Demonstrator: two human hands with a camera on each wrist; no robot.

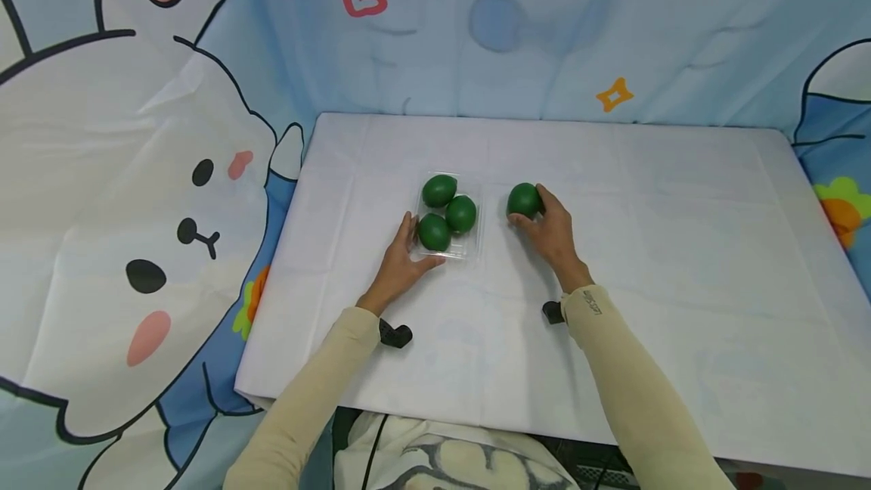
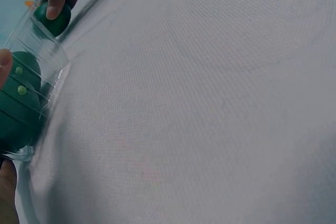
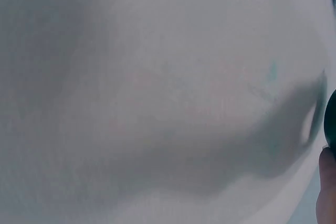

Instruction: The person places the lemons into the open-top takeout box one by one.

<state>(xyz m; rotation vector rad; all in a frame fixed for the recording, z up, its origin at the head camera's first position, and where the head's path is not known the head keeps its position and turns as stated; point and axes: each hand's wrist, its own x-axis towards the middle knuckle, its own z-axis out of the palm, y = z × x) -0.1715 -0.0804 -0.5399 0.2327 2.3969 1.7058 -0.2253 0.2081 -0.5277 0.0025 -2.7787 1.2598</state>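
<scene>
A clear plastic box [image 1: 471, 246] stands on the table, left of its middle. Inside lie three smooth, dark green limes [image 1: 461, 214], one with a pointed tip. My left hand [image 1: 399, 267] holds the box at its near left corner, thumb along the near side and fingers at the left side. To the right of the box, my right hand [image 1: 553, 233] grips another green lime [image 1: 523, 200] between thumb and fingers. The left wrist view catches the box wall [image 2: 55, 51] and the right hand's lime beyond it. Only a sliver of that lime [image 3: 330, 121] and a fingertip enter the right wrist view.
A white cloth covers the table [image 1: 653, 248], its far edge against a blue printed curtain [image 1: 435, 59]. A large cartoon animal is printed on the curtain at left. Black wrist mounts [image 1: 396, 335] sit at both cuffs.
</scene>
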